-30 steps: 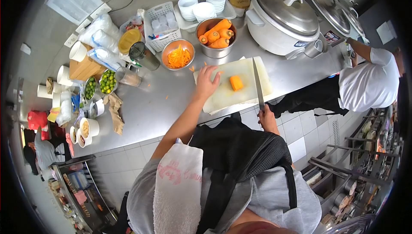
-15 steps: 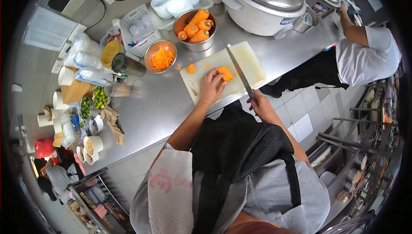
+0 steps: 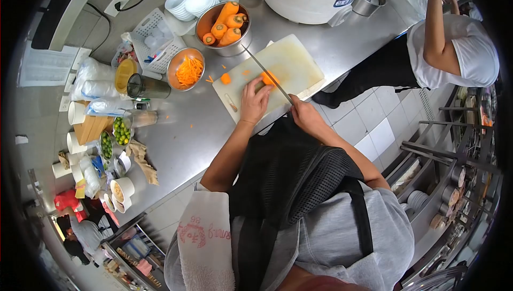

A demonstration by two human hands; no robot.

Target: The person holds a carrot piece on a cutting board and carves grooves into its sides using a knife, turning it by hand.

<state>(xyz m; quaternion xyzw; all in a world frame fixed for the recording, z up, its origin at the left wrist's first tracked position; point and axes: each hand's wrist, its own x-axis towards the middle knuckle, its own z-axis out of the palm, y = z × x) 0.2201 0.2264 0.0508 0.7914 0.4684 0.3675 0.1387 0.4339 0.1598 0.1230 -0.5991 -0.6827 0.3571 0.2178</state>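
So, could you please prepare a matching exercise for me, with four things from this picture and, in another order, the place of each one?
Things:
1. Knife
2. Big carrots
3. Shredded carrot
4. Left hand

Places:
A. In the smaller, shallower metal bowl
B. In the right hand
C. At the larger orange chunk on the cutting board
D. In the deeper metal bowl

Pairs: 1-B, 2-D, 3-A, 4-C

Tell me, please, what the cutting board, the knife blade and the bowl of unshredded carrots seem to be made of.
The cutting board is probably plastic, matt and off-white with no grain visible. The knife blade is likely steel, thin and grey, finish unclear. The bowl seems stainless steel: smooth, reflective sides.
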